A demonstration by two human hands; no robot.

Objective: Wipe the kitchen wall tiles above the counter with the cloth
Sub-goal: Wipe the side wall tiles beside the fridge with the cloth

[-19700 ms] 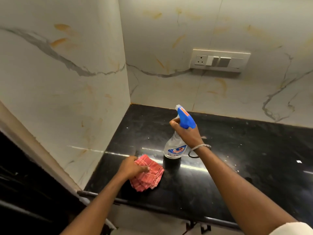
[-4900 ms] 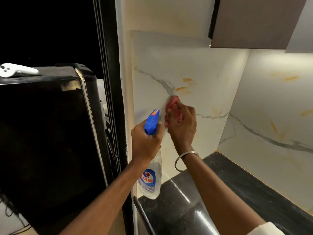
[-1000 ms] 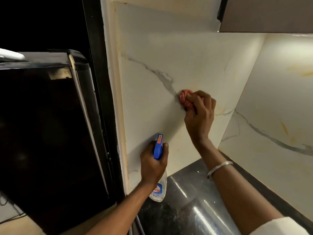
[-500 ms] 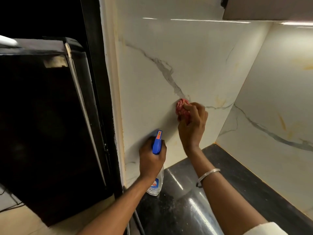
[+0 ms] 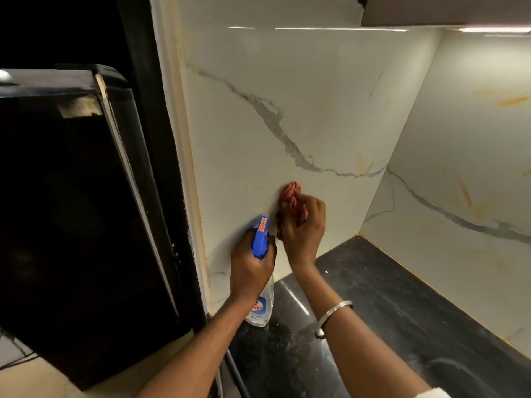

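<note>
Your right hand [image 5: 303, 225] is closed around the bunched red cloth [image 5: 290, 201], pressed low on the side wall tile [image 5: 258, 156], and your left hand [image 5: 251, 268] is gripping the spray bottle [image 5: 260, 300] just beside it. I'd flatten the cloth out for more contact, overlap your strokes and work down toward the tabletop [image 5: 373, 311]. Count: one cloth, one bottle, two tiled walls in view, one bangle [image 5: 334, 313]

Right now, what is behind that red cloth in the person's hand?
The red cloth is bunched in the right hand and pressed against the white marble-look wall tile. The patch of tile directly behind it is covered, so any stain there cannot be seen.
</note>
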